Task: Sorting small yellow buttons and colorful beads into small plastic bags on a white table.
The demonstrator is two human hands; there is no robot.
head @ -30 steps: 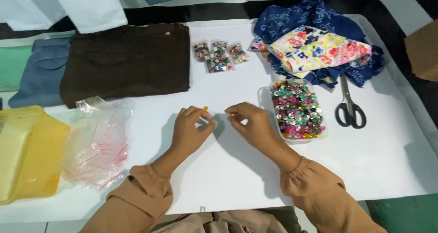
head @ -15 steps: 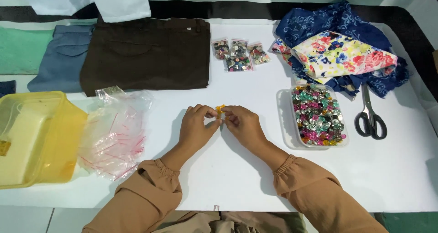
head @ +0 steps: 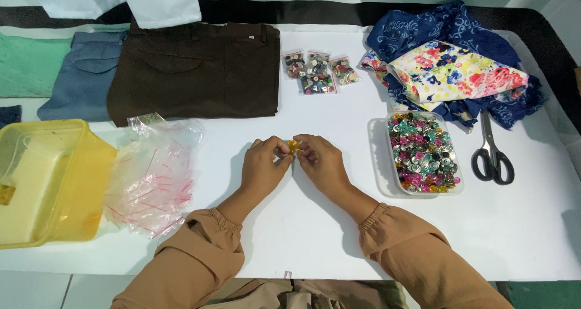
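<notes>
White tabletop (head: pixel 315 236): left hand (head: pixel 261 169) and right hand (head: pixel 321 162) meet at centre, fingertips pinched on a small yellow button (head: pixel 293 146). Clear tray (head: pixel 378 164) holds mixed coloured buttons (head: pixel 422 152). Yellow tub (head: pixel 91 182) sits far left.

Tan long sleeves, elasticated gathered cuffs

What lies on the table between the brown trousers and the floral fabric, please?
In the head view, a few small clear bags of buttons lie between the brown trousers and floral fabric.
</notes>
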